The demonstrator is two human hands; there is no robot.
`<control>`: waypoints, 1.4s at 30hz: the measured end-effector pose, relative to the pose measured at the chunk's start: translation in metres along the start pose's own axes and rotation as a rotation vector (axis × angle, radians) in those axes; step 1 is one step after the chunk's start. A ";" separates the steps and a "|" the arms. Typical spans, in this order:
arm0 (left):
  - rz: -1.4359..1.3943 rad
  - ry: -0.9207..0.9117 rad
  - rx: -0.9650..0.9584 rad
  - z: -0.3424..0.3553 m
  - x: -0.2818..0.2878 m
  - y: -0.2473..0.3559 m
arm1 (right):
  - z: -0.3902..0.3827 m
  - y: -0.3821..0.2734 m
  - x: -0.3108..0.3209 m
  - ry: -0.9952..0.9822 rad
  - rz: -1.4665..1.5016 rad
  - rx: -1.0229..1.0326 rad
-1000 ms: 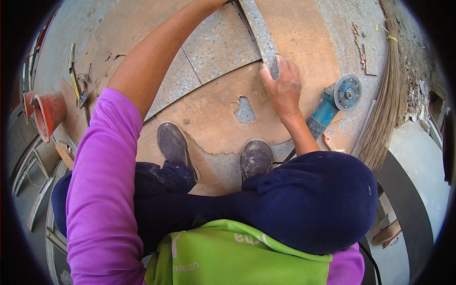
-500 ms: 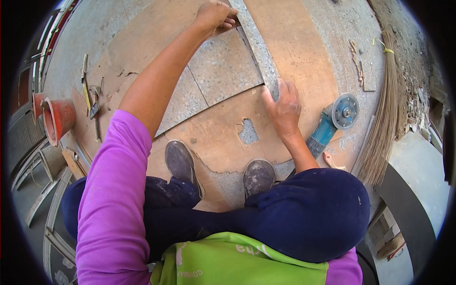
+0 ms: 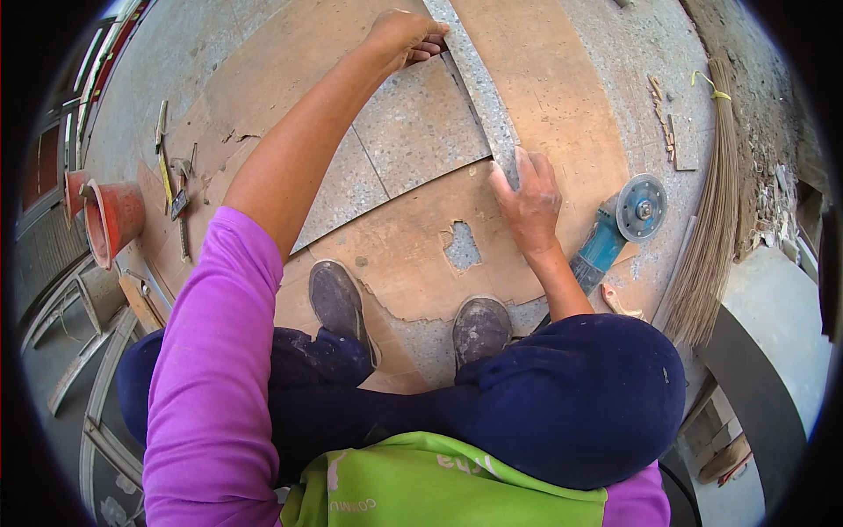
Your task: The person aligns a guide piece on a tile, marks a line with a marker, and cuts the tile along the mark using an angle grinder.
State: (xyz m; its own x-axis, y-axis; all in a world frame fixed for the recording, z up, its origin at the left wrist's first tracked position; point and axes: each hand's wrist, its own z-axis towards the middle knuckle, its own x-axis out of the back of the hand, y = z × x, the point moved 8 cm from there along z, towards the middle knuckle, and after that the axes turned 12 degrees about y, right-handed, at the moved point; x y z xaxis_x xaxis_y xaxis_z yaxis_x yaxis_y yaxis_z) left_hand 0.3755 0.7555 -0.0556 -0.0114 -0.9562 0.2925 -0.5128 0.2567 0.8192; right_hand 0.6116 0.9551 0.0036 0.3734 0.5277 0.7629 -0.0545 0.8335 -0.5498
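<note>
My left hand [image 3: 413, 37] grips the far part of a narrow speckled tile strip [image 3: 472, 75] at the top of the view, fingers curled at its edge. My right hand [image 3: 531, 198] holds the strip's near end, thumb and fingers on either side. The strip lies along the right edge of square speckled tiles [image 3: 417, 127], which rest on a worn brown board [image 3: 395, 263] with a torn hole. A teal angle grinder [image 3: 599, 237] with a metal disc lies right of my right hand, beside a paintbrush [image 3: 619, 303].
A twig broom [image 3: 711, 263] lies at the right, near a small tile piece [image 3: 683, 145] and rubble [image 3: 773, 184]. Orange cones or buckets [image 3: 118, 220] and hand tools [image 3: 174, 198] are at the left, with metal lengths [image 3: 105, 439] below them. My shoes rest on the board.
The whole scene sits lower in the picture than a second ago, bringing my left hand fully into view. Since half a second ago both hands have shifted only slightly, still on the strip.
</note>
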 end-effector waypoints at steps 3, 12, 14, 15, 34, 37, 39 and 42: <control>-0.004 0.029 0.016 -0.001 0.000 -0.002 | 0.000 0.001 0.001 0.008 0.002 0.006; 0.016 0.043 0.039 0.002 0.004 -0.006 | 0.000 0.001 0.000 0.012 -0.005 -0.004; -0.007 -0.016 0.017 0.001 0.001 -0.004 | -0.001 0.002 0.001 0.012 -0.010 -0.002; -0.006 -0.018 0.018 0.001 0.000 -0.005 | -0.001 0.002 0.001 0.012 -0.013 0.000; 0.018 -0.032 0.205 0.024 -0.001 -0.027 | -0.003 0.004 -0.004 0.025 0.004 0.006; 0.022 -0.037 0.229 0.023 -0.003 -0.028 | -0.004 0.004 -0.004 0.028 -0.002 0.013; 0.055 -0.014 0.226 0.024 -0.002 -0.028 | -0.003 0.004 -0.004 0.030 -0.006 0.020; 0.043 -0.014 0.234 0.026 -0.003 -0.029 | -0.002 0.004 -0.005 0.027 0.000 0.023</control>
State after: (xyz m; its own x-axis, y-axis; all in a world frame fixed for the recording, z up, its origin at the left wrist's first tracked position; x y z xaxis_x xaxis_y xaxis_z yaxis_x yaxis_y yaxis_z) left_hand 0.3678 0.7470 -0.0927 -0.0487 -0.9474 0.3165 -0.6966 0.2592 0.6690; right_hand 0.6116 0.9552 -0.0033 0.3980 0.5237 0.7532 -0.0762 0.8371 -0.5418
